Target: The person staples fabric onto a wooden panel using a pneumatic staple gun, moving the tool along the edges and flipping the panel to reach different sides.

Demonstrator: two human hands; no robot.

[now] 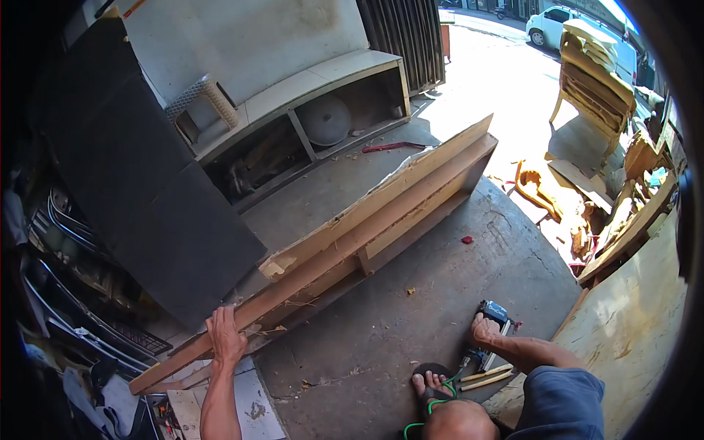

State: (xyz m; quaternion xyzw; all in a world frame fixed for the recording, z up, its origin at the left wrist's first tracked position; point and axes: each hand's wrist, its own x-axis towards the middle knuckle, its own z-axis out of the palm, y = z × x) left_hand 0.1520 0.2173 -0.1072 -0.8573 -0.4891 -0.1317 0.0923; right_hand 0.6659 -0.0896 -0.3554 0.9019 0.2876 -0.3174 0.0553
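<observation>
A long wooden frame (418,192), with boards and a short cross piece, lies slantwise from the lower left to the upper middle. My left hand (227,339) grips its near end, fingers curled over the top edge. Low on the right, beside my foot, my right hand (484,329) is wrapped round a pneumatic nail gun (493,311) on or just above the floor. A green air hose (452,386) trails from the gun past my sandal (434,378). Two thin wooden strips (486,378) lie beside the gun.
A large black panel (139,176) leans at left by metal chair frames (70,308). Behind the frame stand a tiled low cabinet (323,71) and a red bar (392,147). Wood scraps (565,198), an upholstered chair (598,77) and a plywood sheet (631,315) stand right.
</observation>
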